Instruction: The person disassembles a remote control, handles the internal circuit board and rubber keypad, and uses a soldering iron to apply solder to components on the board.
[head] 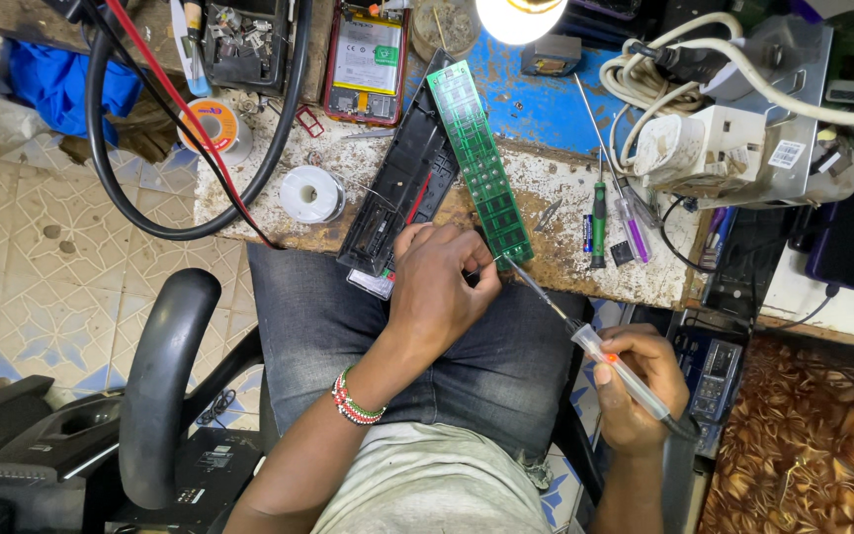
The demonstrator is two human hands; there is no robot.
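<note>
Below the head camera: worn, paint-chipped workbench (555, 188), part blue, part bare white, over a patterned tile floor (51, 267) on the left and brown floral carpet (812, 445) on the right. Person seated in dark jeans; black chair armrest (165, 386) at left.

Bench clutter: thick black cable loop (111, 188) with a thin red wire (190, 129) crossing it, two solder spools (311, 194), opened red-framed phone with exposed battery (366, 61), green-handled screwdriver (598, 222), purple-handled screwdriver (635, 229), white power adapter with coiled white cord (704, 143), bright lamp (520, 15) at the top edge. Black plastic remote shell (402, 188) lies tilted just left of the board, touching it.

Long green circuit board (478, 163) runs diagonally from the bench top down to the near edge. Left hand (437, 287), beaded bracelet at the wrist, is curled with its fingers at the board's lower end, pinching a thin wire or the board corner; which one, cannot tell. Right hand (640, 386) is closed around a clear-handled soldering iron (605, 361), held off the bench over the lap, its metal tip angled up-left to the board's lower end, just beside the left fingertips.
</note>
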